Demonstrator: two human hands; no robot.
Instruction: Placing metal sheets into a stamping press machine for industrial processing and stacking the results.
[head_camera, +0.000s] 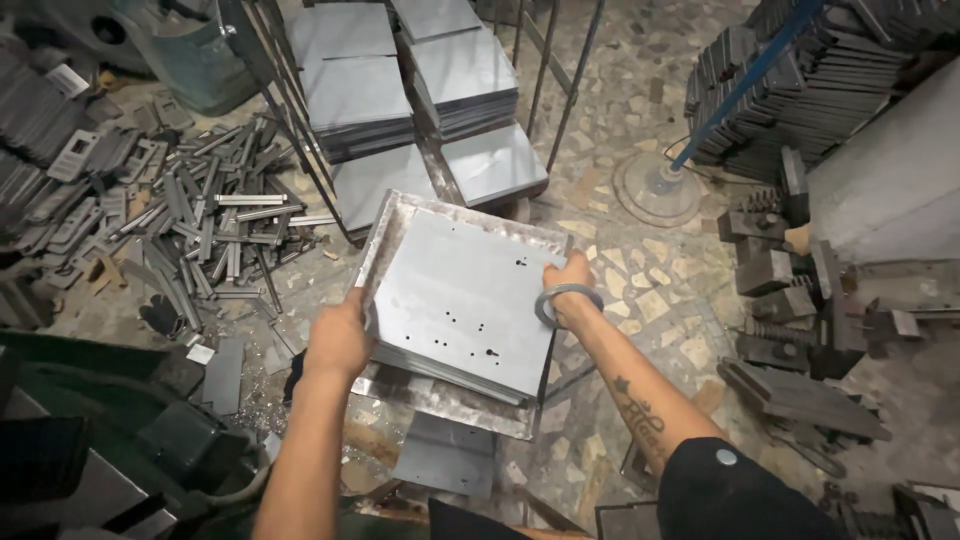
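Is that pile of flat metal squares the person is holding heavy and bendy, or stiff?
Probably heavy: the stack of grey metal sheets is many layers thick, and both the left hand and the right hand grip its edges. It looks stiff, lying flat without sagging. The smooth sheets might slide apart.

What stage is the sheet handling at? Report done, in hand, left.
Done: cut strips and offcuts lie heaped on the floor.
In hand: left hand and right hand grip opposite edges of a stack of punched sheets over a metal tray.
Left: stacks of blank sheets wait beyond.
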